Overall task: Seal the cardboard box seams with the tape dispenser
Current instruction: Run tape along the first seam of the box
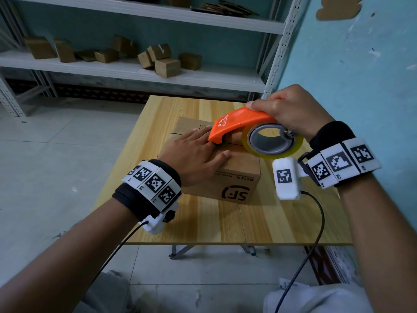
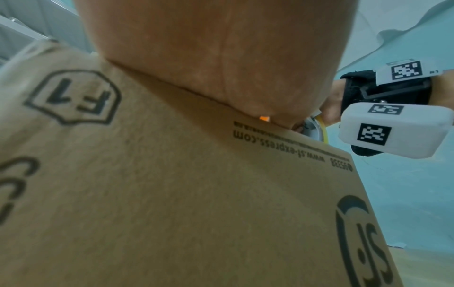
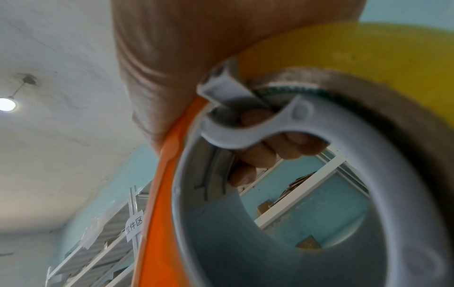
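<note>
A small brown cardboard box [image 1: 234,175] printed with an SF logo sits on the wooden table [image 1: 203,222]. My left hand [image 1: 194,152] lies flat on the box top, fingers straight, pressing it down; the left wrist view shows the palm [image 2: 216,54] on the box [image 2: 172,184]. My right hand [image 1: 286,109] grips the orange tape dispenser [image 1: 234,123], which carries a yellowish tape roll [image 1: 270,141]. The dispenser's front end rests on the box top beside my left fingers. In the right wrist view my fingers [image 3: 267,151] curl through the grey hub of the dispenser [image 3: 162,194].
A white metal shelf rack [image 1: 135,71] behind the table holds several small cardboard boxes. A turquoise wall [image 1: 361,64] stands close on the right. Cables hang from both wrist cameras over the table's near edge. Grey tiled floor lies to the left.
</note>
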Tool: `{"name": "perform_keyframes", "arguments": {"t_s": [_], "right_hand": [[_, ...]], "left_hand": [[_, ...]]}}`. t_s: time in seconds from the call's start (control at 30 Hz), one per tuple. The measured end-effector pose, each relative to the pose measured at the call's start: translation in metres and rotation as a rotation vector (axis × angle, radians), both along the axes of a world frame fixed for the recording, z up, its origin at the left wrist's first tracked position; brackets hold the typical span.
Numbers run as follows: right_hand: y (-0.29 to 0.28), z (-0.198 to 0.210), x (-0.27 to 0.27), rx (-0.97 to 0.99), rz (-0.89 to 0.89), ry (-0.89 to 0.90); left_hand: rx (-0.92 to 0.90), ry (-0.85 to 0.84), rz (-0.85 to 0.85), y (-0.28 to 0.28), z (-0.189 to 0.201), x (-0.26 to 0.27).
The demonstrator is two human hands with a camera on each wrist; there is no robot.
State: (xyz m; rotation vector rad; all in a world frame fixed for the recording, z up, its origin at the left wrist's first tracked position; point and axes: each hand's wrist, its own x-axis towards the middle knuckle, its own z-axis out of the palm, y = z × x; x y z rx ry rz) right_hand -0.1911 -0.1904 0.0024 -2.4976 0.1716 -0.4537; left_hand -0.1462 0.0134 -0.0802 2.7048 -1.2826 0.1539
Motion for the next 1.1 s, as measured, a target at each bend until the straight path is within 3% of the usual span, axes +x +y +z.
{"name": "perform_keyframes", "arguments": {"t_s": [0.5, 1.1], "right_hand": [[-0.006, 0.012, 0.002, -0.057, 0.025, 0.133], [-0.014, 0.011, 0.000, -0.044, 0.054, 0.149]], "left_hand": [[-0.011, 0.008, 0.008, 0.001, -0.001, 0.000], [-0.025, 0.009, 0.010, 0.001, 0.000, -0.002]]}}
